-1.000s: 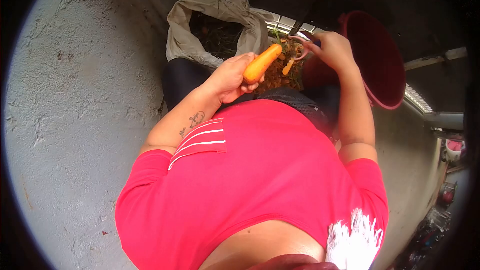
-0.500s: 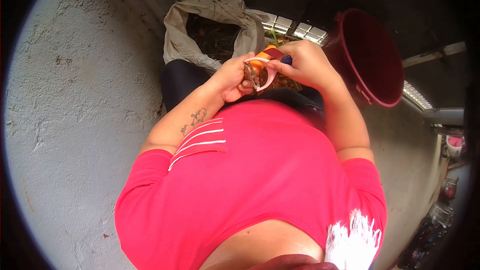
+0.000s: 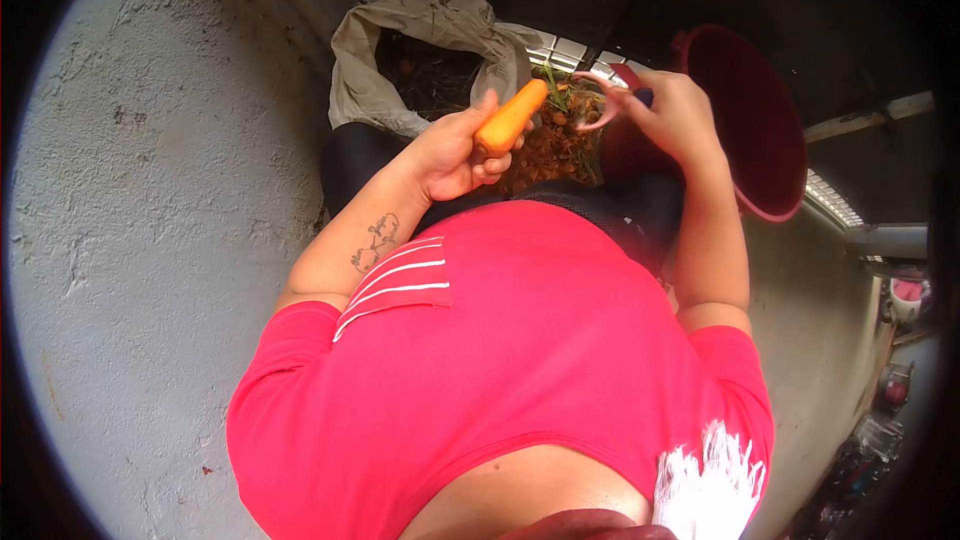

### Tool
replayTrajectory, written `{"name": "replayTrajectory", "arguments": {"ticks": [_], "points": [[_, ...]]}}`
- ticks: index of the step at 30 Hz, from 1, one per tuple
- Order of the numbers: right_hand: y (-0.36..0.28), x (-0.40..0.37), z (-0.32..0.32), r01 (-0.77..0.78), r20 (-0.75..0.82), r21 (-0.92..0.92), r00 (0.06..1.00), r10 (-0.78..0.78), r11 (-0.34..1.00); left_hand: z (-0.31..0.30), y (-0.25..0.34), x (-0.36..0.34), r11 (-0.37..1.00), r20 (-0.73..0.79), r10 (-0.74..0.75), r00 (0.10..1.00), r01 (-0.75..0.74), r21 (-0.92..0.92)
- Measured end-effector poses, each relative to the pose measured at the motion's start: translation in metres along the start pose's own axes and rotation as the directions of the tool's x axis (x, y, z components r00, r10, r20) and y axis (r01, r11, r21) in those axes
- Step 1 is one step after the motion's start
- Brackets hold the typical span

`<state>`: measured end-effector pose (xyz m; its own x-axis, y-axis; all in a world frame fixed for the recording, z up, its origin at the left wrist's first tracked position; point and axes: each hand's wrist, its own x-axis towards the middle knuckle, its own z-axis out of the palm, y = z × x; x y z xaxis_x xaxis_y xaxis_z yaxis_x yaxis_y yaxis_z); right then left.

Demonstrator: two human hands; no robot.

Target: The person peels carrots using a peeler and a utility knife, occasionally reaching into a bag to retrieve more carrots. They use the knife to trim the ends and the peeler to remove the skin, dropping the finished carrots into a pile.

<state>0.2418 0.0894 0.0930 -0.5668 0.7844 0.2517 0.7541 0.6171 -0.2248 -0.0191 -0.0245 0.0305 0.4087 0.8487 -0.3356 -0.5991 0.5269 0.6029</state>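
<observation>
A peeled orange carrot (image 3: 513,120) lies across the fingers of my left hand (image 3: 455,153), its narrower end pointing up and away to the right. My left thumb rests along its side. To the right, apart from the carrot, my right hand (image 3: 680,118) grips a pink peeler (image 3: 601,110) with a curved, forked frame. A dark blue piece (image 3: 645,97) and a flat dark red piece (image 3: 627,75) also show at the right fingers; I cannot make out what they belong to. Orange and brown peelings (image 3: 555,152) are heaped below and between the two hands.
A whitish woven sack (image 3: 350,70) with its mouth rolled open stands beyond my left hand, holding dark plant scraps. A large dark red bucket (image 3: 785,195) is at the right. A rough grey wall (image 3: 160,240) rises close on the left.
My right hand has moved right with the peeler, away from the carrot. My left hand has dropped slightly left, and the carrot now shows in full, along with more of the peelings.
</observation>
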Motion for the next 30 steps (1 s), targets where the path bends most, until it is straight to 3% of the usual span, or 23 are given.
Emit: {"name": "replayTrajectory", "arguments": {"ticks": [2, 3, 8, 11, 14, 17, 19, 21, 22, 25, 27, 30], "points": [[-0.023, -0.004, 0.001, 0.095, -0.01, 0.199, 0.995, -0.095, 0.975, -0.008, -0.005, 0.009, 0.999, -0.041, -0.041, 0.998, 0.042, 0.02], [-0.031, -0.004, 0.002, 0.193, -0.006, 0.188, 0.981, -0.195, 0.963, -0.016, -0.011, 0.016, 0.996, -0.077, -0.057, 0.995, 0.061, 0.059], [-0.059, -0.003, 0.016, 0.314, 0.132, 0.131, 0.935, -0.33, 0.94, 0.016, -0.019, 0.019, 0.999, -0.317, 0.022, 0.948, -0.006, 0.052], [-0.058, -0.001, 0.016, 0.334, 0.098, 0.175, 0.93, -0.354, 0.926, -0.004, -0.02, 0.016, 0.998, -0.137, 0.017, 0.99, -0.008, 0.068], [-0.051, 0.0, 0.017, 0.387, 0.042, 0.243, 0.912, -0.408, 0.889, -0.004, -0.02, 0.008, 0.989, -0.055, 0.054, 0.997, -0.046, 0.141], [-0.026, 0.006, 0.016, 0.296, 0.0, 0.245, 0.952, -0.305, 0.923, 0.005, -0.015, -0.003, 0.98, -0.074, 0.075, 0.994, -0.06, 0.188], [-0.002, 0.014, 0.015, 0.227, 0.021, 0.149, 0.972, -0.233, 0.962, 0.005, -0.012, -0.007, 0.985, -0.03, 0.06, 0.998, -0.054, 0.162], [0.006, 0.02, 0.014, 0.161, 0.043, -0.062, 0.986, -0.159, 0.985, -0.003, -0.01, -0.002, 0.987, 0.032, 0.036, 0.999, -0.041, 0.155], [0.009, 0.021, 0.012, 0.063, 0.074, -0.064, 0.996, -0.058, 0.996, -0.005, -0.008, -0.001, 0.993, 0.045, 0.008, 0.999, -0.014, 0.113], [0.002, 0.015, 0.007, -0.013, 0.001, -0.145, 1.0, 0.014, 0.989, -0.009, -0.004, 0.003, 0.999, 0.048, -0.05, 0.998, 0.051, -0.006], [-0.015, 0.007, 0.003, 0.055, 0.007, 0.008, 0.998, -0.055, 0.998, -0.01, -0.005, 0.007, 0.994, 0.004, -0.086, 0.996, 0.086, -0.071], [-0.044, -0.001, 0.005, 0.204, 0.024, 0.174, 0.977, -0.211, 0.963, -0.031, -0.018, 0.02, 0.994, 0.128, -0.094, 0.987, 0.101, -0.044]]}}
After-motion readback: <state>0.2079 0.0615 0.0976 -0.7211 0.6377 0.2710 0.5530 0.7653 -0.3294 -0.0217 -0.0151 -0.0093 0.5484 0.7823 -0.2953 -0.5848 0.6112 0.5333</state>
